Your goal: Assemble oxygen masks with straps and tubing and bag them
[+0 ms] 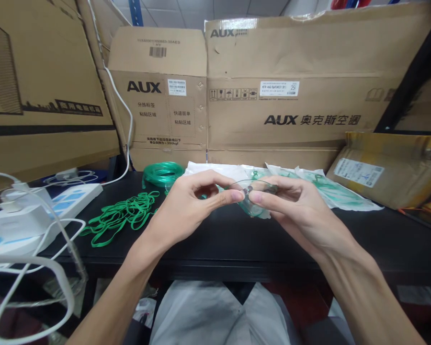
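Both hands meet above the middle of the black table. My left hand (196, 201) is closed, its thumb and forefinger pinching the upper part of a clear, green-tinted plastic oxygen mask (254, 210). My right hand (298, 201) grips the same mask from the other side, thumb tip close to the left thumb. A small grey piece shows between the two thumbs, and a thin curved line arches over them. Fingers cover much of the mask. Left of my left hand lie a tangle of green elastic straps (125, 213) and a coil of clear green tubing (163, 173).
White plastic bags with green contents (339, 189) lie behind the hands on the black table (215, 244). A taped carton (391, 167) stands at right, large AUX cardboard boxes (309, 96) at the back. A white power strip (72, 199) with chargers and looping cables occupies the left.
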`<state>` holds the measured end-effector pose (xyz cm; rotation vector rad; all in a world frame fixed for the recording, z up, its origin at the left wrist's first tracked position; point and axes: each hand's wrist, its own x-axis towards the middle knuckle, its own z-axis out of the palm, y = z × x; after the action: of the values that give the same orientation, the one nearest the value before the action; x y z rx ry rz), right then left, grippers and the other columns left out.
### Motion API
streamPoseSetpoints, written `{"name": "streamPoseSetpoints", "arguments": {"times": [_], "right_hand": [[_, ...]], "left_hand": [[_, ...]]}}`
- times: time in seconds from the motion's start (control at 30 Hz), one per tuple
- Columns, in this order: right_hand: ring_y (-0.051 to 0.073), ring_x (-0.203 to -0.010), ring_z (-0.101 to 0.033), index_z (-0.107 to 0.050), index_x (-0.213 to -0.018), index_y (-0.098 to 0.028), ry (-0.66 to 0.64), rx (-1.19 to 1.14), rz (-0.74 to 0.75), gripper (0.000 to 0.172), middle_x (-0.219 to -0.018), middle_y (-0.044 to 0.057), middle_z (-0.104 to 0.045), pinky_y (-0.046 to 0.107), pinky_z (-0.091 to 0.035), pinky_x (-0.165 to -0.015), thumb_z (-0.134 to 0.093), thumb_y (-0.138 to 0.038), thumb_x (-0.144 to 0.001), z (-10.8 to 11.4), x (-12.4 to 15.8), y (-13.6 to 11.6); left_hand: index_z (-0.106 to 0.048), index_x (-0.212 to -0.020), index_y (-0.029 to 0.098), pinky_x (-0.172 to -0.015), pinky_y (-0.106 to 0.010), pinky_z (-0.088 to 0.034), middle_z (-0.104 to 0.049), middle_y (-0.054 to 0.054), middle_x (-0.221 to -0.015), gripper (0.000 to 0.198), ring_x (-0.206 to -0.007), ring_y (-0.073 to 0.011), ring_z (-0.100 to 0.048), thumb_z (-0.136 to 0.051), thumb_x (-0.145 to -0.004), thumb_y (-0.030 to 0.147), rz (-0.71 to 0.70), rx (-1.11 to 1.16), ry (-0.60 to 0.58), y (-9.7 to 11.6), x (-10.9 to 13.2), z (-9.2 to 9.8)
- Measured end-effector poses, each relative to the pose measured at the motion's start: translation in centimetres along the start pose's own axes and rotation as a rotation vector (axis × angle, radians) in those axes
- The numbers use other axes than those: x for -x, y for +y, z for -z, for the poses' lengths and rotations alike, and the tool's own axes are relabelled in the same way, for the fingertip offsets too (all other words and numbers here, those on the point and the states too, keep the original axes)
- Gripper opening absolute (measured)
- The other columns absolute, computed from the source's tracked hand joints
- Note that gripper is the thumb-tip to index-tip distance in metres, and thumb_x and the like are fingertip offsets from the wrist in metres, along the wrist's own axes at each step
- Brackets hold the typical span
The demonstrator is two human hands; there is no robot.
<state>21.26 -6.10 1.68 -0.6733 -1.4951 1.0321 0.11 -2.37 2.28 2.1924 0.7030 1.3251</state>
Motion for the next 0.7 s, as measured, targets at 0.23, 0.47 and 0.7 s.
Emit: {"name": "streamPoseSetpoints", "arguments": {"times": [0.23,0.47,0.7], "right_hand": [[0.019,-0.089,-0.06,-0.076,-0.092,-0.023,-0.042,0.073,-0.004,0.009,-0.094,0.001,-0.069,0.032,-0.048,-0.079,-0.081,-0.022,-0.084,0.2,0.0,-0.2],[0.018,-0.09,-0.06,-0.075,-0.094,-0.023,-0.031,0.079,0.031,0.011,-0.093,0.001,-0.067,0.032,-0.047,-0.081,-0.081,-0.027,-0.086,-0.2,-0.2,0.7],[0.018,-0.085,-0.06,-0.073,-0.093,-0.026,-0.081,-0.064,0.084,0.01,-0.091,0.0,-0.065,0.032,-0.05,-0.079,-0.079,-0.032,-0.088,-0.2,-0.2,0.7]], "left_hand": [[-0.078,-0.094,0.022,-0.064,-0.029,-0.041,-0.07,-0.001,-0.084,0.025,-0.07,-0.015,-0.054,-0.076,-0.09,0.046,-0.016,-0.12,0.052,0.0,0.1,-0.2],[-0.071,-0.09,0.02,-0.069,-0.027,-0.042,-0.068,0.001,-0.089,0.008,-0.072,-0.0122,-0.052,-0.074,-0.092,0.027,-0.163,-0.207,0.045,0.7,0.1,-0.5],[-0.07,-0.094,0.021,-0.077,-0.031,-0.045,-0.068,-0.003,-0.098,0.01,-0.089,-0.0177,-0.059,-0.078,-0.089,0.025,-0.245,0.052,-0.036,0.1,0.0,-0.2]]}}
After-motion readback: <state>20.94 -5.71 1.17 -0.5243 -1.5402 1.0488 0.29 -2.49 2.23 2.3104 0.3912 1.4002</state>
